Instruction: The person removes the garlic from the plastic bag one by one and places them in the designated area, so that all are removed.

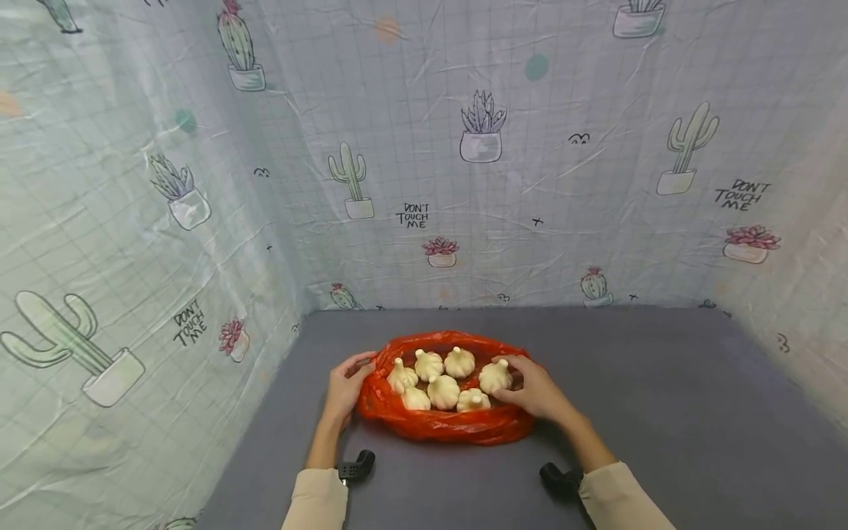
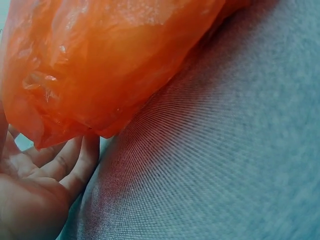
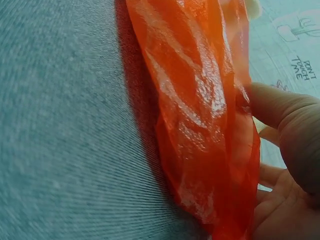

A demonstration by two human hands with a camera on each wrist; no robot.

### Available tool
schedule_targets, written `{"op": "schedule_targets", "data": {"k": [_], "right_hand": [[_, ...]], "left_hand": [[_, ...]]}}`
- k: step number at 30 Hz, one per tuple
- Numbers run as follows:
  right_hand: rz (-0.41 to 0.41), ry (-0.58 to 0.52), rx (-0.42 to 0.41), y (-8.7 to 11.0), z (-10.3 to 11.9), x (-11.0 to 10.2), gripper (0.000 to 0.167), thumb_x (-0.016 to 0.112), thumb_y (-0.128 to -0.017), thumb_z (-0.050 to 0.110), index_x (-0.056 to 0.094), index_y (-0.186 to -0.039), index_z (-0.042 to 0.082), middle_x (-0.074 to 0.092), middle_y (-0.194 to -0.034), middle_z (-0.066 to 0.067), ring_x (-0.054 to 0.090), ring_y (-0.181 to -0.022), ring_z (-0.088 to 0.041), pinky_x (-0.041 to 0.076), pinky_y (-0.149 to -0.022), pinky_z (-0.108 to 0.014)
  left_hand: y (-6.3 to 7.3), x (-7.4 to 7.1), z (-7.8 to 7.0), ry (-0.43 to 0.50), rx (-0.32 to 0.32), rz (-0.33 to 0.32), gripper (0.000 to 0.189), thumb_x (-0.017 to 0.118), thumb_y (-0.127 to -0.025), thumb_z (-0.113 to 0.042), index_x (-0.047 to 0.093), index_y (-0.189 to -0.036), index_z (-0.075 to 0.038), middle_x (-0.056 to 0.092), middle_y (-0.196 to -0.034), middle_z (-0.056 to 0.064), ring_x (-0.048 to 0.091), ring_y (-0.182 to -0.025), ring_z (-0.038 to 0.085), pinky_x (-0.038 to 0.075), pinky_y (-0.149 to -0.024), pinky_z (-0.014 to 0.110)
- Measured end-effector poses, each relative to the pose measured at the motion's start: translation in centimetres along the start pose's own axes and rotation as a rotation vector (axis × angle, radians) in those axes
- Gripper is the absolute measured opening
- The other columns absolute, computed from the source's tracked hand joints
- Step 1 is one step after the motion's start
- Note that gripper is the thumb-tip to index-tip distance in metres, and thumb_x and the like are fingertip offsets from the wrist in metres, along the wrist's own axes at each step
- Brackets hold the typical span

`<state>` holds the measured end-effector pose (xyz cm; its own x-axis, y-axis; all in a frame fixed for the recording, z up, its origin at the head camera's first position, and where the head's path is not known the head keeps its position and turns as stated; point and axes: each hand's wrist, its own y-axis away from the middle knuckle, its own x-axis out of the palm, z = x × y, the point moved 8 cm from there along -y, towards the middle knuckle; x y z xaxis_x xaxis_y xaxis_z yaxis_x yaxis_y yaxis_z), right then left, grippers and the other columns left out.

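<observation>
A red plastic bag (image 1: 450, 427) lies on the table with its mouth spread wide, and several pale garlic bulbs (image 1: 443, 391) sit inside. At the bag's left end, my left hand (image 1: 344, 386) holds the rim with thumb and fingers. The left wrist view shows its fingers partly hidden behind the orange-red plastic (image 2: 110, 60). My right hand (image 1: 533, 386) reaches over the right rim and grips the rightmost garlic bulb (image 1: 495, 377) between thumb and fingers. In the right wrist view the bag's side (image 3: 200, 115) covers most of that bulb; the thumb (image 3: 280, 105) shows beside the rim.
Grey cloth covers the table (image 1: 662, 412). A pale sheet printed with cacti (image 1: 397, 147) hangs behind and along both sides. Black wrist devices (image 1: 562, 480) are strapped on both forearms, just below the beige sleeves (image 1: 318, 497).
</observation>
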<state>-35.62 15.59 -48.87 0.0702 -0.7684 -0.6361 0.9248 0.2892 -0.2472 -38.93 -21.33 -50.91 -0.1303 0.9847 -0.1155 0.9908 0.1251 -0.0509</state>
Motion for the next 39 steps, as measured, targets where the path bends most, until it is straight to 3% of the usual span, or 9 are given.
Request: {"op": "schedule_targets", "data": {"k": [10,19,25,34,39], "right_hand": [[-0.033,-0.030,-0.018,-0.4,0.9,-1.5,0.056,0.085,-0.084,0.021,0.063,-0.134,0.007,0.064,-0.118,-0.015,0.067,-0.099,-0.025,0.058,-0.081,-0.033],[-0.080,-0.037,0.001,-0.3,0.7,-3.3,0.056,0.085,-0.083,0.018,0.064,-0.135,0.012,0.064,-0.116,-0.013,0.067,-0.104,-0.029,0.059,-0.082,-0.037],[-0.108,-0.080,0.031,0.0,0.1,-4.5,0.057,0.084,-0.085,0.014,0.062,-0.137,0.010,0.060,-0.124,-0.018,0.068,-0.105,-0.033,0.061,-0.083,-0.038],[-0.139,-0.060,0.071,0.5,-0.5,-6.5,0.058,0.080,-0.088,0.013,0.058,-0.142,0.009,0.055,-0.132,-0.022,0.065,-0.108,-0.037,0.060,-0.084,-0.039],[-0.155,-0.064,0.088,0.7,-1.2,-7.5,0.059,0.078,-0.089,0.010,0.056,-0.143,0.007,0.053,-0.133,-0.024,0.065,-0.112,-0.042,0.061,-0.085,-0.038]], "left_hand": [[-0.3,0.0,0.3,0.009,0.000,0.006,0.027,0.067,-0.098,-0.015,0.075,-0.124,-0.011,0.070,-0.130,0.011,0.065,-0.110,0.012,0.054,-0.088,0.020],[-0.2,0.0,1.1,-0.001,-0.022,0.012,0.028,0.066,-0.099,-0.016,0.074,-0.125,-0.010,0.069,-0.133,0.011,0.065,-0.114,0.015,0.053,-0.088,0.020],[-0.2,0.1,1.2,-0.004,-0.031,0.020,0.028,0.067,-0.099,-0.016,0.074,-0.125,-0.011,0.069,-0.133,0.010,0.064,-0.117,0.016,0.054,-0.089,0.021],[-0.2,0.2,1.1,-0.001,-0.035,0.029,0.027,0.065,-0.099,-0.016,0.074,-0.125,-0.013,0.068,-0.134,0.009,0.064,-0.119,0.019,0.055,-0.096,0.030],[-0.2,0.1,1.1,-0.007,-0.037,0.024,0.028,0.066,-0.099,-0.016,0.074,-0.125,-0.013,0.068,-0.134,0.009,0.063,-0.119,0.017,0.054,-0.095,0.028]]}}
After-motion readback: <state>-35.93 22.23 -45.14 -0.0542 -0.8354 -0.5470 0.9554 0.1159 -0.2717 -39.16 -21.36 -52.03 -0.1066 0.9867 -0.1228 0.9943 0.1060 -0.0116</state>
